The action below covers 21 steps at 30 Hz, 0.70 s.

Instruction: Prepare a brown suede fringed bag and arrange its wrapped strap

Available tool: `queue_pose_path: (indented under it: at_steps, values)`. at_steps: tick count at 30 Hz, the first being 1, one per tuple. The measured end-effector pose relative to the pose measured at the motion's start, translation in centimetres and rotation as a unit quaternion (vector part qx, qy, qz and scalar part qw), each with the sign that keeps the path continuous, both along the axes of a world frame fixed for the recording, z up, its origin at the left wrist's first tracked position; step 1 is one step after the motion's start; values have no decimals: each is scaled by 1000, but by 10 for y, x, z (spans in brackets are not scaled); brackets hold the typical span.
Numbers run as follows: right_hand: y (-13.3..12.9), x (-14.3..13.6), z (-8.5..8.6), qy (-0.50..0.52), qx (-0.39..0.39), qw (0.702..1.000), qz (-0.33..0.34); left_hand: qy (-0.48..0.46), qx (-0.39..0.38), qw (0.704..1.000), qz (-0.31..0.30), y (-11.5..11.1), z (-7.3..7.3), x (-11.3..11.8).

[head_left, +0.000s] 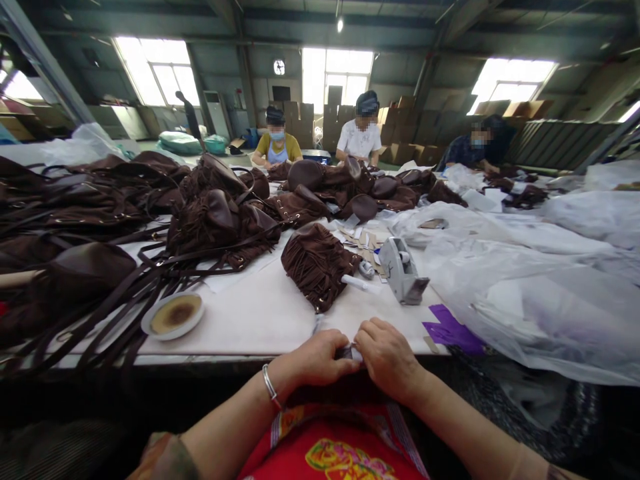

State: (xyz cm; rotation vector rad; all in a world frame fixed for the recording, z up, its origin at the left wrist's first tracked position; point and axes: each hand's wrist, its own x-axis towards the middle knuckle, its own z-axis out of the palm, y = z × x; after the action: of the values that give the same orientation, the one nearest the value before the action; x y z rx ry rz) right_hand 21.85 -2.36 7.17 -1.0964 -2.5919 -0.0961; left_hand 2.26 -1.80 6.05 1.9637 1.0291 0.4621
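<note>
Taking as landmark the grey plastic hand-held label gun [403,270] lying on the white worktable [260,320]. Far to the left of that gun, a heap of dark brown suede bags with long thin straps [75,220] trailing toward the table's near edge. Nearer, yet well left of the gun, a round white dish of brownish paste [173,315]. Left of the gun and below it at the table's near edge, the left hand [315,360], with a silver bangle [270,387] at the wrist, fingers curled in and thumb pressed down, pinching a small pale piece [350,351]. Just left of the gun and close beside it, a single dark brown fringed suede bag [315,263], lying apart from both hands. Below the gun, at the same edge, the right hand [387,357], fingertips closed narrowly on the other end of the pale piece and touching the left hand. Too small and too covered to tell what the piece is. Judging by the grip, fine fingertip work on that piece in hand, with bag and gun untouched; calls next for a steady pinch from both sides and small, careful finger motion. Right of the gun and lower, a flat purple paper scrap [453,330]. Further right, crumpled clear plastic sheeting [540,280]. Beyond the gun at the table's far end, three seated co-workers [360,137] among more brown bags.
</note>
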Motion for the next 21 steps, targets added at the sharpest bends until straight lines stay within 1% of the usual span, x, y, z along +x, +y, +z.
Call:
queue_pose_path:
  at_steps: [2,5,11,14,17,21]
  values:
    - [-2,-2,0,3,13,1000,-1,15,3,1000,0,0,-2,0]
    - [-5,-2,-1,31,17,999,0,22,0,1000,17,0,-5,2]
    - [-11,5,-1,136,-39,989,29,-15,-29,998,60,-2,-4,11]
    - [-13,11,-3,162,-41,985,53,-31,-45,995,87,-1,-2,12]
    - [-13,15,-9,168,-13,983,73,-53,-83,991,96,1,1,11]
    - [-13,17,-17,186,60,978,79,-121,-137,982,52,4,4,5]
